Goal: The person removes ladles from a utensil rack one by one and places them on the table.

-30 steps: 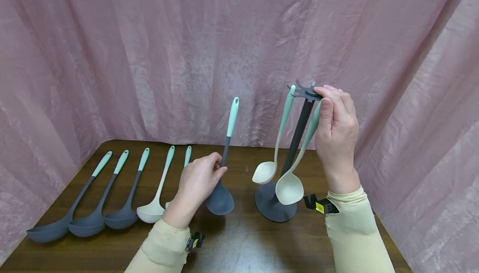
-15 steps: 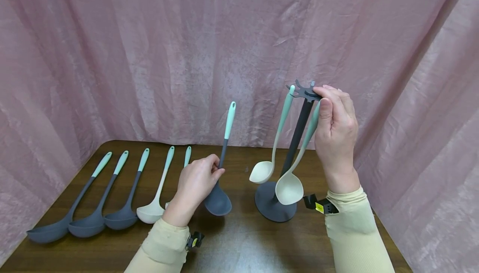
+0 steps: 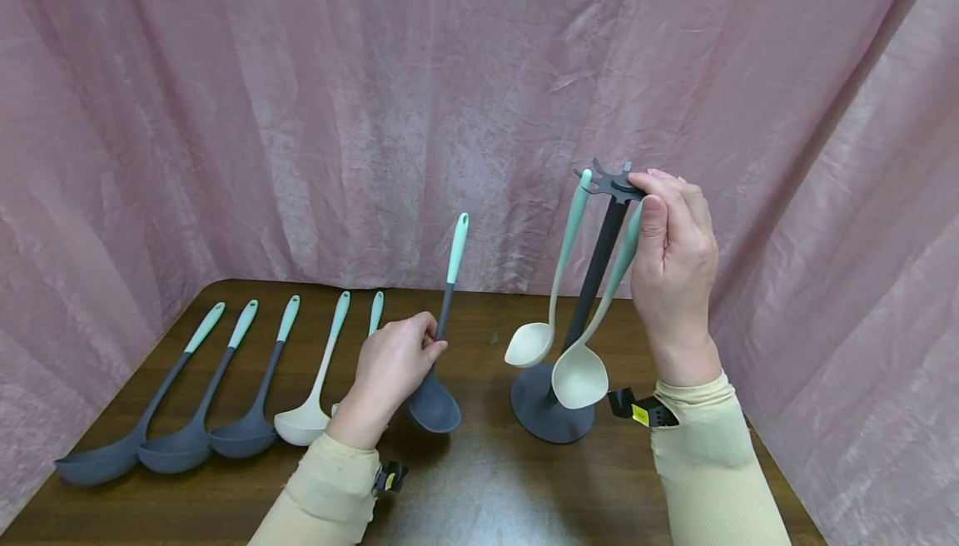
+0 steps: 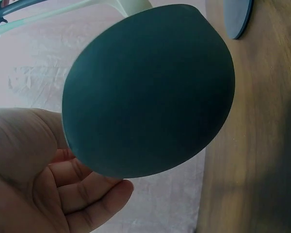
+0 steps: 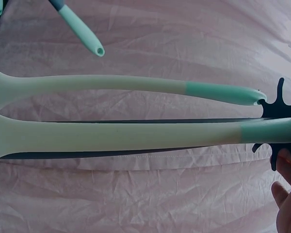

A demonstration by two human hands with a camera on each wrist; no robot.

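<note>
My left hand pinches a dark grey ladle by its shank, just above the bowl, with the mint handle pointing up. In the left wrist view the underside of its bowl covers much of the picture. A dark utensil stand with a round base is to its right. My right hand grips the stand's hooked top, fingers over it and thumb in front. Two white ladles with mint handles hang there: a pointed-lip one on the left and a rounder one nearer me.
Along the left of the brown table lie three dark grey ladles and a white ladle, handles toward the back. Another mint handle shows behind my left hand, mostly hidden. A pink curtain surrounds the table.
My left hand has brought the dark grey ladle slightly down and left. The pointed-lip ladle swung a little left, then back. My right hand has stayed on the stand's top.
</note>
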